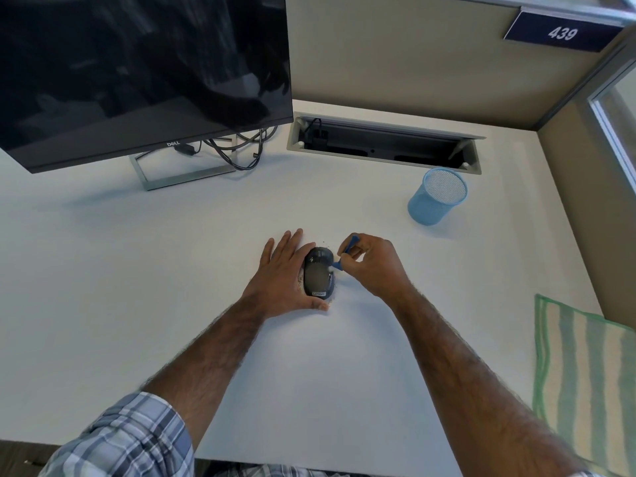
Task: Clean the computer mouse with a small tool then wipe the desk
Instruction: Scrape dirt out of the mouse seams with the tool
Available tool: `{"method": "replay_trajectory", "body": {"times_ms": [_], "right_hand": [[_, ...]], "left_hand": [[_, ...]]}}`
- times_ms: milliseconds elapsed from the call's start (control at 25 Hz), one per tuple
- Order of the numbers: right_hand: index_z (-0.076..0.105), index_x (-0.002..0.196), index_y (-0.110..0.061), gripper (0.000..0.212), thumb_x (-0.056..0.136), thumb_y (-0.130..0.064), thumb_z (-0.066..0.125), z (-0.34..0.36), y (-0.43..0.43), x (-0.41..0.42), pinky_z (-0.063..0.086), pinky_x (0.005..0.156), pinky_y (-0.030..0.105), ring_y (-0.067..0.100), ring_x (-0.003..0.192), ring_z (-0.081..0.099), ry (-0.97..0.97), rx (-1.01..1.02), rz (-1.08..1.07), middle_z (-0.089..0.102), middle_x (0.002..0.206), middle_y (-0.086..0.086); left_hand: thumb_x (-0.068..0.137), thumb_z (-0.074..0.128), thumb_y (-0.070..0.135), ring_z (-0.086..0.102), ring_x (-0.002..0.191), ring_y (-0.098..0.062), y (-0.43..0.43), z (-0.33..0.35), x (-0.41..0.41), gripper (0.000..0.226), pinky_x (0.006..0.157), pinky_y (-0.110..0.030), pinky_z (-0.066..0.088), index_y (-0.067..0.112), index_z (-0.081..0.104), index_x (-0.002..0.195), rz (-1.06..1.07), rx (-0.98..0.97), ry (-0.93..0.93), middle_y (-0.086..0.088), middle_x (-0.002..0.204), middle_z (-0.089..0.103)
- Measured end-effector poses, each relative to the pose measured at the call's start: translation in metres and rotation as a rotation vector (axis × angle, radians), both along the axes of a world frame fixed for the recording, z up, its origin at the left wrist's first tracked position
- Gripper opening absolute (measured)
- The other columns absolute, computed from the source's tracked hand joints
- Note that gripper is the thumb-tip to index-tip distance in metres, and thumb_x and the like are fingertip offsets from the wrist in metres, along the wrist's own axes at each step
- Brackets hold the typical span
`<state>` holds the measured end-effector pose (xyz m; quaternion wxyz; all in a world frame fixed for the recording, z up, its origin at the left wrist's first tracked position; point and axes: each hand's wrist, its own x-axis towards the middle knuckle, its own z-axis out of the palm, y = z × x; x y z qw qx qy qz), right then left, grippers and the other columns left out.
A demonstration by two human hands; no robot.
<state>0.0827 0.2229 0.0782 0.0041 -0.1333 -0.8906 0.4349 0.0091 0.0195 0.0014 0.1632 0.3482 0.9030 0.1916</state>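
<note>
Monitor (137,74) back-left on desk (172,270), cables (241,149) under it. L hand (280,273) lies flat w/ straight fingers against mouse's left side, thumb across its near end. Mouse (318,273) sits mid-desk, upright, betw. both hands; dark specks on desk around it. R hand (375,266) pinches blue tool (352,243) in curled fingers, tool tip touching mouse's right edge. Blue mesh cup (435,197) upright further back-right. Green-striped cloth (581,373) at desk's right edge, well apart from mouse.
</note>
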Motion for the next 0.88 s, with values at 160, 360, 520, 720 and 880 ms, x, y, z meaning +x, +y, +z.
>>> {"method": "replay_trajectory", "body": {"times_ms": [160,360,520,720,880], "right_hand": [[0.074,0.083,-0.024,0.008,0.084,-0.016,0.07,0.0064,-0.0015,-0.005,0.055,0.069,0.018,0.005,0.076,0.067,0.042,-0.071,0.029,0.072,0.076,-0.016],[0.074,0.085,-0.019,0.011,0.082,-0.012,0.066,0.0033,0.0058,-0.0072,0.059,0.074,0.039,0.02,0.075,0.067,-0.074,0.025,0.092,0.073,0.076,-0.003],[0.074,0.085,-0.023,0.011,0.085,-0.013,0.068,0.0062,0.0019,-0.0099,0.056,0.07,0.024,0.007,0.074,0.066,-0.02,-0.024,0.099,0.072,0.075,-0.014],[0.074,0.087,-0.022,0.009,0.086,-0.015,0.068,0.0039,0.0046,-0.0089,0.059,0.074,0.038,0.015,0.077,0.068,-0.049,0.002,0.081,0.074,0.08,-0.006],[0.076,0.09,-0.023,0.01,0.089,-0.017,0.069,0.0046,-0.0029,-0.0106,0.06,0.075,0.035,0.008,0.08,0.069,-0.014,0.001,0.118,0.075,0.083,-0.011]], "left_hand": [[0.053,0.055,0.102,-0.019,0.157,-0.017,0.0001,0.001,0.0,0.138,0.125,-0.043,-0.017,0.028,0.015,0.162,-0.004,-0.007,-0.001,0.0,0.173,-0.009],[0.054,0.056,0.101,-0.019,0.157,-0.017,0.0006,0.0025,-0.0001,0.137,0.126,-0.044,-0.016,0.028,0.014,0.162,-0.003,-0.02,0.004,0.0,0.173,-0.01],[0.054,0.055,0.101,-0.02,0.157,-0.017,-0.0002,0.0019,0.0003,0.138,0.126,-0.045,-0.015,0.027,0.013,0.163,-0.009,-0.023,0.003,0.0,0.173,-0.011],[0.055,0.055,0.101,-0.022,0.157,-0.016,0.0001,0.0024,-0.0003,0.138,0.125,-0.043,-0.017,0.027,0.013,0.163,-0.008,-0.025,0.004,0.0,0.173,-0.011],[0.054,0.054,0.102,-0.021,0.157,-0.016,0.0004,0.0021,0.0004,0.138,0.125,-0.043,-0.017,0.026,0.013,0.162,-0.012,-0.026,0.01,-0.001,0.173,-0.01]]}}
